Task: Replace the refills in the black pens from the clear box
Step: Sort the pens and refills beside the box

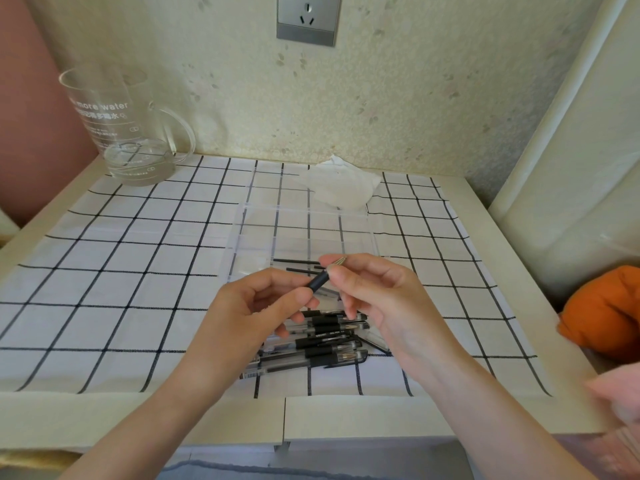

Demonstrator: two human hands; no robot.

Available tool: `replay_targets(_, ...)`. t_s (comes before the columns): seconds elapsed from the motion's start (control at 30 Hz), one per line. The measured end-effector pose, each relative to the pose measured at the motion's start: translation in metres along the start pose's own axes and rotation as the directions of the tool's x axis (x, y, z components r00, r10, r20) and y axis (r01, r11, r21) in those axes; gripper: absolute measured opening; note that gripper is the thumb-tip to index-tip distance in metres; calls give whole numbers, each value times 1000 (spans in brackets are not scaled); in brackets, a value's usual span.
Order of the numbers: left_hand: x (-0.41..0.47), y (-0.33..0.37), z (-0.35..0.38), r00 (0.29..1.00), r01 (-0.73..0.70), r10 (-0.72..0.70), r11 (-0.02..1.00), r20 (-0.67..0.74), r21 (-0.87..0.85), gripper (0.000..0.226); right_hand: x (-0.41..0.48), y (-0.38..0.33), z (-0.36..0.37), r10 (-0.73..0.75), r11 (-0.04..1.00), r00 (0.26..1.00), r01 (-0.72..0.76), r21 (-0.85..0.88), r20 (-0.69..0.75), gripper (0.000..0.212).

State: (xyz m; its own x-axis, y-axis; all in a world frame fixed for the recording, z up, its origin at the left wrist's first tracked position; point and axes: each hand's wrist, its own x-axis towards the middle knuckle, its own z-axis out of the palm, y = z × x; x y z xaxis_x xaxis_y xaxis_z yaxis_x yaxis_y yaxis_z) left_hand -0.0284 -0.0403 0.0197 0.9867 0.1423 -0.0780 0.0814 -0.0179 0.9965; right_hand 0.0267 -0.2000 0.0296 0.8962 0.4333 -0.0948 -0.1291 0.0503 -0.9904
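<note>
About five black pens (322, 341) lie heaped on the worktop (52, 417) at 6 o'clock of the clear box (304, 233), while above them the left hand (256, 306) pinches one pen (320, 281) in its fingers at 8 o'clock, the right hand (374, 299) pinches its metal tip at 2 o'clock, and two refills (298, 261) lie in the box beyond.

We see soft, even daylight, brighter toward the right, where the cream wall panel (568, 140) washes out. Shadows on the white black-gridded cloth (104, 271) are faint, and the clear plastic box (301, 230) nearly vanishes against it. The edges of the cream table (138, 417) bow near the corners. The pink fabric (620, 410) at lower right blurs.
</note>
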Motion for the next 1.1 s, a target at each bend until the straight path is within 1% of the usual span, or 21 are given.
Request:
replay_targets(0.07, 0, 0, 0, 1000, -4, 4, 1000, -9, 6, 26, 0, 1, 1, 4, 1000, 1000, -3, 18, -13, 20)
replay_targets(0.23, -1, 1, 1, 999, 37, -37, 999, -3, -34, 26, 1, 0, 1, 21, 999, 1000, -21, 35, -13, 29)
replay_targets(0.33, -2, 3, 2, 999, 44, -44, 998, 17, -43, 18, 1, 0, 1, 10, 999, 998, -7, 51, -55, 32)
replay_targets(0.43, -3, 3, 3, 999, 29, -28, 999, 22, -33, 14, 1, 2, 1, -6, 1000, 993, 6, -1, -118, 34)
replay_targets(0.6, -3, 2, 3, 1000, -4, 4, 1000, -1, 3, 21, -2, 0, 1, 6, 998, 991, -15, -67, -135, 30)
replay_targets(0.63, -3, 2, 3, 1000, 0, 0, 1000, -5, 9, 22, -2, -3, 0, 0, 994, 992, -14, -109, -130, 26)
replay_targets(0.67, -3, 2, 3, 1000, 7, -7, 1000, -8, 14, 22, -2, -7, -2, -20, 983, 993, -2, -186, -115, 20)
replay_targets(0.7, -3, 1, 3, 1000, 13, -13, 1000, -13, 18, 21, -1, -10, -6, -53, 953, 995, 24, -303, -88, 14)
replay_targets(0.77, -2, 1, 2, 999, 24, -23, 1000, -39, 13, 21, -1, -18, -18, -84, 826, 996, 61, -561, -14, 7)
replay_targets(0.8, -1, 1, 1, 998, 31, -30, 999, -56, 9, 20, -1, -21, -26, -56, 744, 998, 45, -666, 5, 6)
replay_targets(0.87, 0, 1, -1, 996, 39, -38, 999, -76, 10, 14, -2, -23, -42, 65, 558, 998, -29, -829, 8, 8)
replay_targets(0.93, 0, 2, -2, 996, 37, -35, 999, -81, 25, 10, -5, -22, -53, 183, 348, 983, -75, -935, -11, 13)
replay_targets(0.97, 0, 1, -2, 996, 34, -31, 999, -78, 33, 10, -6, -21, -55, 217, 275, 976, -77, -958, -16, 15)
replay_targets(1.0, 0, 1, -2, 997, 32, -29, 999, -75, 39, 10, -6, -19, -55, 238, 238, 971, -70, -969, -12, 17)
replay_targets(1.03, -1, 1, -1, 997, 30, -27, 999, -70, 45, 10, -6, -16, -54, 254, 228, 967, -61, -972, -2, 18)
replay_targets(1.1, -2, 2, -1, 998, 28, -25, 998, -64, 53, 10, -6, -10, -49, 268, 243, 963, -39, -969, 28, 16)
